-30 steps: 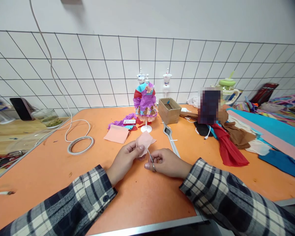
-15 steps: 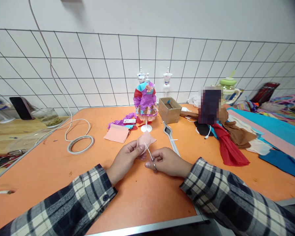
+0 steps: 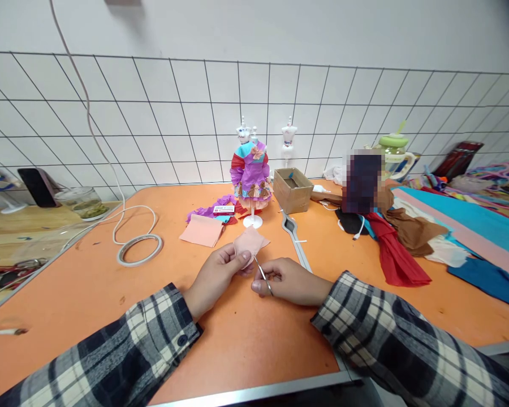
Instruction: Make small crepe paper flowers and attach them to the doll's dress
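Observation:
Between thumb and fingers, my left hand (image 3: pixel 221 271) pinches a small piece of pink fabric (image 3: pixel 249 242) above the orange table. My right hand (image 3: pixel 280 278) grips a small pair of scissors (image 3: pixel 262 270), their metal blades pointing up and left. The blade tips meet the fabric's lower right edge, close to my left fingers; whether the blades are apart there is hard to see. A larger folded pink cloth (image 3: pixel 202 230) lies flat beyond my left hand. Behind the fabric stands a small dress form (image 3: pixel 251 175) in a purple, red and blue outfit.
A cardboard box (image 3: pixel 293 190) and a bare white dress form (image 3: pixel 288 138) stand near the tiled wall. A roll of tape (image 3: pixel 139 250) and a white cable lie on the left. To the right are a red cloth (image 3: pixel 396 254), brown cloth and a lidded jug (image 3: pixel 392 152).
My right hand has shifted slightly down and right with the scissors. The blades, which crossed over the fabric, now reach only its edge. My left hand keeps its hold.

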A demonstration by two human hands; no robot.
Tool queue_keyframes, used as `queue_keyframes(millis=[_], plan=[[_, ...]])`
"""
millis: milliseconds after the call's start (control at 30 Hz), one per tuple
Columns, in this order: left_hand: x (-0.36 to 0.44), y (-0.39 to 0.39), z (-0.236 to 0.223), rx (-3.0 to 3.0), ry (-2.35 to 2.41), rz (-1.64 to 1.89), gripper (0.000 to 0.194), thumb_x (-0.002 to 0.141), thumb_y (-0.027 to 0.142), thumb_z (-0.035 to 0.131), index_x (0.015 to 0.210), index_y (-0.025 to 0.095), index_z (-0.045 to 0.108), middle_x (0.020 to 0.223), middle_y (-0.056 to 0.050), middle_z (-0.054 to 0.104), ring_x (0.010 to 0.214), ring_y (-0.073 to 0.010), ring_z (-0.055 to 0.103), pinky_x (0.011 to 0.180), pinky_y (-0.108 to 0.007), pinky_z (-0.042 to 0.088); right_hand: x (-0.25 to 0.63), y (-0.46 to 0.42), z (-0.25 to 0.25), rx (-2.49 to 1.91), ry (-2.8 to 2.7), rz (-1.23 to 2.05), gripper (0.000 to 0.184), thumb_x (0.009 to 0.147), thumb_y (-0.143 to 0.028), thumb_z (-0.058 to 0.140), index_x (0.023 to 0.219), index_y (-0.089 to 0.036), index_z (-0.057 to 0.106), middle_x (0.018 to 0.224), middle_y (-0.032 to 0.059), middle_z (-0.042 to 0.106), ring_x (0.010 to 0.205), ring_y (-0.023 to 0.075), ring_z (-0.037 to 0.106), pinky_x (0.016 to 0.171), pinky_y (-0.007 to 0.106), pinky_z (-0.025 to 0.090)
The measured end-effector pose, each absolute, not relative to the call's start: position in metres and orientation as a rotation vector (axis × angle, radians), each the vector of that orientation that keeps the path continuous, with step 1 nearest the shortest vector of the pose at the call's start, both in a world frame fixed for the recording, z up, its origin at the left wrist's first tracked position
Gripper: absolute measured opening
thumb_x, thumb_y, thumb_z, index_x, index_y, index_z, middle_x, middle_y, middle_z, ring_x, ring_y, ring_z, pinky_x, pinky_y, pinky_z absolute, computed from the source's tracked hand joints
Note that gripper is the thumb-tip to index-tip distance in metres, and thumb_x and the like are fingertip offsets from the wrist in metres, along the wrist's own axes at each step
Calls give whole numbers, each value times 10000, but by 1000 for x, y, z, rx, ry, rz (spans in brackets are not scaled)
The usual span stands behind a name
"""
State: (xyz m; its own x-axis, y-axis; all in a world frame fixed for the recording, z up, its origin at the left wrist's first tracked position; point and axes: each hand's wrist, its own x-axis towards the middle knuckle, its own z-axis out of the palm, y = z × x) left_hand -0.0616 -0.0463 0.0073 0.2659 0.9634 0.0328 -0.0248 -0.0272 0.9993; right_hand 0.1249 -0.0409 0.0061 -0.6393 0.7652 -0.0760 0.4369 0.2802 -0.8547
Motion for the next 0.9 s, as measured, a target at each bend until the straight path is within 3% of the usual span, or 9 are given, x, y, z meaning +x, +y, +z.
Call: queue_keyframes(millis=[267,467,900], plan=[[-59,-48,11,1403,966,978,311,805,438,635,718,149,564,652,6,583,618,-127,485,629,-247,396,124,-40,6,-1019,-2130,1406,299,803,-445,608,708,-164,578,703,-17,588,657,116,512,627,217,387],[-60,-48,10,1403,979,981,309,810,441,626,721,152,562,655,5,584,622,-134,497,636,-256,401,123,-42,8,-1038,-2068,1469,315,790,-442,634,663,-163,561,629,-17,579,588,108,511,557,211,368],[-61,-47,8,1356,919,971,276,819,408,633,748,151,566,666,3,596,627,-128,516,646,-252,413,123,-42,8,-1043,-2084,1454,306,800,-443,622,693,-160,579,639,-18,582,588,104,508,557,209,367]])
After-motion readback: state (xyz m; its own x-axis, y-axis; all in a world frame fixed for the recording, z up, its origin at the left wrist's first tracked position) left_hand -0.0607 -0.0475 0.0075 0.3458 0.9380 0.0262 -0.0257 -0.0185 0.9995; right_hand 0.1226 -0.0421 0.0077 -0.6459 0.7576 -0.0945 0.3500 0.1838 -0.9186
